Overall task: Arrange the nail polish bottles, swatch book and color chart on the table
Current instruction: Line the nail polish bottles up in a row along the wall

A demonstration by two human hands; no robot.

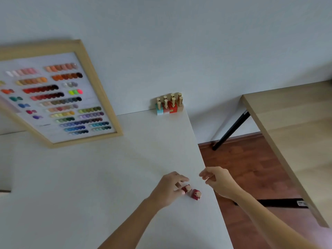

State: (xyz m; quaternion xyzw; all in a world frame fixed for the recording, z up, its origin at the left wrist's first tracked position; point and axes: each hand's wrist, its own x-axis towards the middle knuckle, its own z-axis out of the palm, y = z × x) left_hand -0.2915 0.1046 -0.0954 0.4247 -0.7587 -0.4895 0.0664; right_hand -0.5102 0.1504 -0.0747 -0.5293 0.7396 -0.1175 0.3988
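Observation:
Two dark red nail polish bottles with gold caps stand near the right edge of the white table [107, 177]. My left hand [168, 187] pinches the left red bottle [186, 188] with thumb and fingers. The other red bottle [196, 194] stands free just to its right. My right hand [218, 180] hovers over the table edge with fingers loosely curled and holds nothing. A cluster of several gold-capped bottles [168, 105] stands at the far right corner against the wall. The wood-framed color chart [53, 97] leans against the wall at the left. No swatch book is in view.
The table's right edge [206, 168] drops to a reddish wood floor [251, 168]. A second, light wood table [291, 133] with a black leg [231, 130] stands to the right. A pale wall rises behind the table.

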